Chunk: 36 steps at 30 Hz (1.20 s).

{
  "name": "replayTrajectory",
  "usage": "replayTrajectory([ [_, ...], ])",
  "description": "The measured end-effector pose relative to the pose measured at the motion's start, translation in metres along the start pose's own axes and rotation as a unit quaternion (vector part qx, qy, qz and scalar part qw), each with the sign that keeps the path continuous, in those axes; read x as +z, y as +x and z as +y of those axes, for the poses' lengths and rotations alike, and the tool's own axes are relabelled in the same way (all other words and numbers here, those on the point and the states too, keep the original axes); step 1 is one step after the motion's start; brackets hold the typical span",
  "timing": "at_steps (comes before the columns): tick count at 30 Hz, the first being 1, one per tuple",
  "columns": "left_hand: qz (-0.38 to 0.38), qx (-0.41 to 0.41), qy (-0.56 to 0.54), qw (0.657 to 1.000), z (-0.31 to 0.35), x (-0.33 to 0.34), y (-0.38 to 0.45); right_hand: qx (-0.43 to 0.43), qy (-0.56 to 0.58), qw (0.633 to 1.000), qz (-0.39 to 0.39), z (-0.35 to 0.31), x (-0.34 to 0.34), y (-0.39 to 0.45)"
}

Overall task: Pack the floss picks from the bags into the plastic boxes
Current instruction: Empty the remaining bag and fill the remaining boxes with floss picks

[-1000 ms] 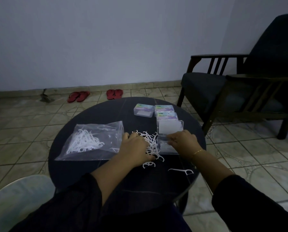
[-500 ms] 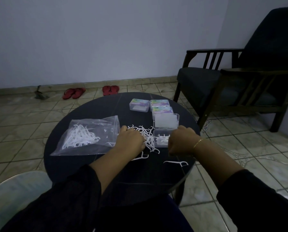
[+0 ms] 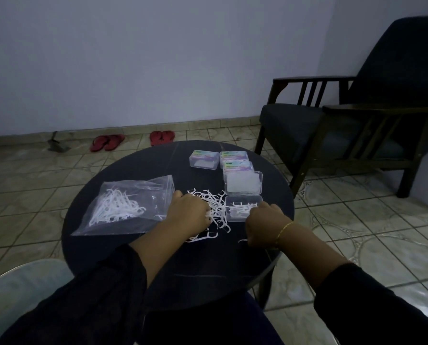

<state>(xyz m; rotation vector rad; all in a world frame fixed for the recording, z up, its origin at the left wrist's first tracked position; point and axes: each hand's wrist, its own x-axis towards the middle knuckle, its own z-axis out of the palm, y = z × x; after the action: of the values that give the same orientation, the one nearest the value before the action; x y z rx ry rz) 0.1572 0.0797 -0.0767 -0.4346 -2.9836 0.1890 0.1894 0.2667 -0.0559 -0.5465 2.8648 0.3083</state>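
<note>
**Floss picks sorted on a round dark table**

Dim light falls on a tiled floor [image 3: 21, 175] and a pale wall, with a round dark table [image 3: 108, 245] at the centre. On the table's left part a clear plastic bag [image 3: 155, 195] is laid flat, a bunch of white floss picks [image 3: 116, 207] seen inside it. Just right of the bag, the left hand [image 3: 188, 212] is curled over a loose pile of floss picks [image 3: 213, 202], and several picks are gripped at its fingers. Beside the pile an open plastic box [image 3: 243, 211] is set, with a few picks lying in it and its lid [image 3: 243, 183] folded back behind it. The right hand [image 3: 262, 225] is held clenched at the box's near right corner; whether anything is pinched in it cannot be told. Three closed boxes [image 3: 204, 159] are grouped farther back. Against the wall two pairs of red slippers [image 3: 107, 142] are left, and a dark wooden armchair [image 3: 332, 120] is placed at the right.
</note>
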Motion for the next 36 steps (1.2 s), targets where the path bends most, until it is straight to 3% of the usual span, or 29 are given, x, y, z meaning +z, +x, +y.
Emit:
replayTrajectory([
  [6,-0.006,0.001,0.011,1.000,-0.002,-0.004,0.005,-0.017,0.025,0.998,0.046,0.000,-0.007,0.004],
  [14,0.019,0.016,-0.010,1.000,-0.005,0.001,0.010,0.035,0.054,0.979,0.193,0.008,-0.032,0.023],
  [18,0.029,0.025,-0.007,0.999,-0.004,-0.002,0.010,0.052,0.050,0.985,0.156,0.006,-0.021,0.035],
  [24,0.044,0.025,0.040,0.998,-0.005,-0.012,0.008,0.047,0.146,0.984,0.089,0.009,-0.014,0.036],
  [30,0.062,0.012,0.054,0.997,-0.007,-0.023,0.012,0.095,0.114,0.983,0.108,0.013,-0.008,0.045],
  [36,0.103,0.010,0.032,0.994,-0.002,-0.031,0.014,0.109,0.195,0.965,0.138,0.018,-0.003,0.039],
])
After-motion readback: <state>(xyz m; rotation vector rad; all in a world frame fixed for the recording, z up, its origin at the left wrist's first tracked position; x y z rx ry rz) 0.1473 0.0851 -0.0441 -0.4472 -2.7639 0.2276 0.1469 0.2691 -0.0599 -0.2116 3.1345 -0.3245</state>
